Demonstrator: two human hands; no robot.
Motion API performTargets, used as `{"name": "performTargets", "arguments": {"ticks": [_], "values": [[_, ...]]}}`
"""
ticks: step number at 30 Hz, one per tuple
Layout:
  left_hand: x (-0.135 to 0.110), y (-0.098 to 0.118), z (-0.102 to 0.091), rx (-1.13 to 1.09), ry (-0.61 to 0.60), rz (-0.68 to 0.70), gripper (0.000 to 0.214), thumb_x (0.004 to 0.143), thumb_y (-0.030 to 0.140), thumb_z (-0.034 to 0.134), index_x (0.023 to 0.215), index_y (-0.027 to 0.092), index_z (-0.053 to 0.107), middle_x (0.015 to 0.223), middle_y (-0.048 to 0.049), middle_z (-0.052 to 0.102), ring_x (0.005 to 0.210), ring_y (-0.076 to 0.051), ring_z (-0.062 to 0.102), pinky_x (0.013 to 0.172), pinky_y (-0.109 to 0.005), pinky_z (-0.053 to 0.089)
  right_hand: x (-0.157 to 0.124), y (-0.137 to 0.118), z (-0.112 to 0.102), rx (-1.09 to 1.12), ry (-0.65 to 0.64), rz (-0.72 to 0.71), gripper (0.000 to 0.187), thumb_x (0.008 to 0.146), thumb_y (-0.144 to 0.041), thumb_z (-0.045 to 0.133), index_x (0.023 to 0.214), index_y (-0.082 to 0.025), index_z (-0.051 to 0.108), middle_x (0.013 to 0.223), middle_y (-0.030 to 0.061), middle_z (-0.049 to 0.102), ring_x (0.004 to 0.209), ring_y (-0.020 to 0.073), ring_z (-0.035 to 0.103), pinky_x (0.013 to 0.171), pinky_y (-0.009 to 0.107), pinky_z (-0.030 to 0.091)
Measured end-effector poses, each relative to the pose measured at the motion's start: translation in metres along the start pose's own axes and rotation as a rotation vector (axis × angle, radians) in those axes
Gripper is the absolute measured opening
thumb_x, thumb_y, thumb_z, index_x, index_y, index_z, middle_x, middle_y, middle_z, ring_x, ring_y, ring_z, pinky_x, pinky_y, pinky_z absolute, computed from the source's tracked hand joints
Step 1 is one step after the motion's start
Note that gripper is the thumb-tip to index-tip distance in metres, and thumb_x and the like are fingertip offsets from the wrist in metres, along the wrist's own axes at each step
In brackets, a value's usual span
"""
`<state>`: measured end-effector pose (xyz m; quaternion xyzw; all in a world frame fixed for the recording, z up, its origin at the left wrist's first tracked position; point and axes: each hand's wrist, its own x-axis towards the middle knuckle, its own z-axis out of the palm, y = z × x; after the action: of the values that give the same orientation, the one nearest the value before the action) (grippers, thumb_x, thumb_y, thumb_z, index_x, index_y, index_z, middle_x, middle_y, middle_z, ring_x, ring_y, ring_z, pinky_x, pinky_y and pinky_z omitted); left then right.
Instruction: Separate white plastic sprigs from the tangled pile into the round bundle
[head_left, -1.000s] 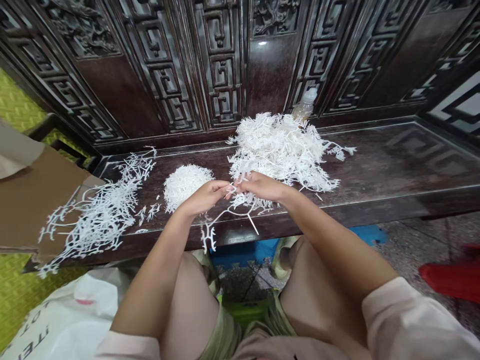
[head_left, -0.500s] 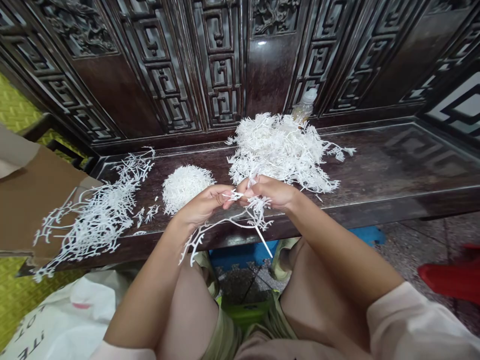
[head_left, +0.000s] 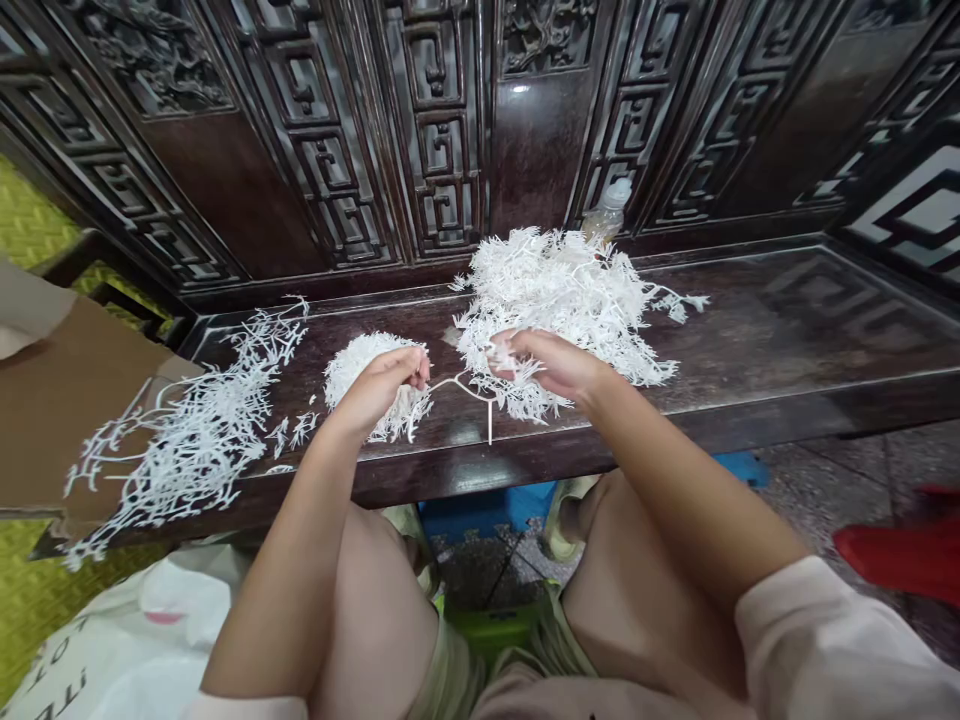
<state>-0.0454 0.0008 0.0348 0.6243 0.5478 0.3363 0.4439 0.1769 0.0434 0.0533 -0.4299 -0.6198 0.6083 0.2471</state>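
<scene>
My left hand (head_left: 379, 385) is closed on one end of a white branched plastic sprue (head_left: 471, 393), just over the small round heap of tiny white pieces (head_left: 352, 360). My right hand (head_left: 546, 362) is closed on the sprue's other end, which carries a cluster of small white parts, at the front of the big tangled pile of white sprues (head_left: 562, 290). The sprue spans the gap between both hands, with a short stem hanging down over the dark wooden bench (head_left: 787, 340).
A spread of bare white sprue frames (head_left: 195, 430) lies at the bench's left end, partly over a brown cardboard box (head_left: 60, 400). A plastic bottle (head_left: 609, 205) stands behind the big pile against the carved wooden back. A white bag (head_left: 135, 640) lies on the floor at left; something red (head_left: 900, 555) lies at right.
Both hands have moved apart and away from me, the left toward the small round heap. The sprue between them has been pulled out straighter and raised over the bench.
</scene>
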Motion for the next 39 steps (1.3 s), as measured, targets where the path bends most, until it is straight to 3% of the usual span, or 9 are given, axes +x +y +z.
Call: {"name": "performTargets", "arguments": {"ticks": [2, 5, 9, 13, 19, 21, 24, 28, 39], "values": [[0.013, -0.024, -0.007, 0.425, 0.192, -0.171, 0.032, 0.078, 0.042, 0.036, 0.070, 0.019, 0.058, 0.074, -0.0051, 0.057, 0.075, -0.019, 0.052, 0.072, -0.033, 0.038, 0.003, 0.003, 0.005, -0.046, -0.013, 0.021, 0.016, 0.068, -0.030, 0.045, 0.057, -0.019, 0.048, 0.068, 0.0014, 0.052, 0.083, 0.0171, 0.047, 0.084, 0.036, 0.031], [0.028, -0.057, -0.013, 0.777, 0.245, -0.365, 0.030, 0.077, 0.038, 0.038, 0.082, 0.021, 0.062, 0.093, -0.0070, 0.061, 0.089, -0.023, 0.052, 0.076, -0.033, 0.038, 0.005, 0.007, 0.015, -0.056, -0.150, -0.025, 0.020, 0.069, -0.031, 0.047, 0.054, -0.019, 0.050, 0.074, 0.0019, 0.057, 0.092, 0.0184, 0.046, 0.092, 0.037, 0.023], [0.035, -0.074, -0.012, 0.835, 0.296, -0.477, 0.032, 0.076, 0.035, 0.040, 0.100, 0.023, 0.057, 0.104, -0.0065, 0.060, 0.095, -0.023, 0.053, 0.078, -0.033, 0.039, 0.003, 0.008, 0.019, -0.048, -0.262, -0.021, 0.021, 0.073, -0.032, 0.044, 0.062, -0.019, 0.055, 0.073, 0.0022, 0.062, 0.092, 0.0175, 0.048, 0.094, 0.037, 0.020], [0.034, -0.069, -0.009, 0.868, 0.445, -0.499, 0.045, 0.074, 0.038, 0.041, 0.116, 0.021, 0.046, 0.111, -0.0126, 0.054, 0.100, -0.029, 0.050, 0.079, -0.041, 0.037, 0.001, 0.010, 0.016, -0.132, -0.238, -0.026, 0.026, 0.074, -0.036, 0.045, 0.063, -0.018, 0.060, 0.082, 0.0030, 0.063, 0.095, 0.0169, 0.048, 0.091, 0.031, 0.024], [0.030, -0.053, -0.005, 0.771, 0.530, -0.346, 0.038, 0.076, 0.041, 0.037, 0.102, 0.019, 0.055, 0.099, -0.0140, 0.056, 0.093, -0.029, 0.051, 0.077, -0.042, 0.036, 0.004, 0.022, 0.012, -0.285, -0.106, -0.022, 0.031, 0.070, -0.037, 0.051, 0.047, -0.016, 0.053, 0.065, 0.0047, 0.059, 0.073, 0.0169, 0.052, 0.071, 0.027, 0.035], [0.029, -0.043, 0.000, 0.648, 0.472, -0.219, 0.039, 0.078, 0.044, 0.035, 0.097, 0.018, 0.057, 0.093, -0.0113, 0.057, 0.088, -0.025, 0.053, 0.076, -0.037, 0.037, 0.007, 0.025, 0.014, -0.335, -0.068, 0.000, 0.031, 0.070, -0.038, 0.050, 0.050, -0.015, 0.056, 0.061, 0.0051, 0.059, 0.066, 0.0157, 0.051, 0.063, 0.026, 0.036], [0.024, -0.025, 0.013, 0.400, 0.197, -0.013, 0.045, 0.080, 0.048, 0.026, 0.090, 0.018, 0.058, 0.082, -0.0061, 0.058, 0.078, -0.018, 0.053, 0.071, -0.030, 0.039, 0.013, 0.028, 0.019, -0.349, -0.058, -0.011, 0.027, 0.071, -0.035, 0.049, 0.057, -0.015, 0.059, 0.063, 0.0047, 0.061, 0.059, 0.0127, 0.049, 0.058, 0.024, 0.036], [0.012, -0.006, 0.032, 0.372, -0.054, 0.069, 0.042, 0.075, 0.053, 0.036, 0.079, 0.018, 0.059, 0.072, -0.0028, 0.058, 0.070, -0.017, 0.051, 0.066, -0.027, 0.038, 0.020, 0.031, 0.026, -0.247, -0.046, -0.022, 0.022, 0.073, -0.028, 0.045, 0.062, -0.014, 0.058, 0.064, 0.0039, 0.062, 0.055, 0.0102, 0.050, 0.056, 0.022, 0.038], [0.019, -0.011, 0.039, 0.431, 0.035, 0.174, 0.039, 0.080, 0.040, 0.031, 0.062, 0.016, 0.054, 0.065, -0.0023, 0.054, 0.066, -0.015, 0.049, 0.066, -0.026, 0.035, 0.018, 0.032, 0.034, -0.223, -0.004, -0.025, 0.023, 0.072, -0.032, 0.045, 0.064, -0.014, 0.057, 0.047, -0.0020, 0.048, 0.045, 0.0078, 0.042, 0.048, 0.020, 0.032]]}}
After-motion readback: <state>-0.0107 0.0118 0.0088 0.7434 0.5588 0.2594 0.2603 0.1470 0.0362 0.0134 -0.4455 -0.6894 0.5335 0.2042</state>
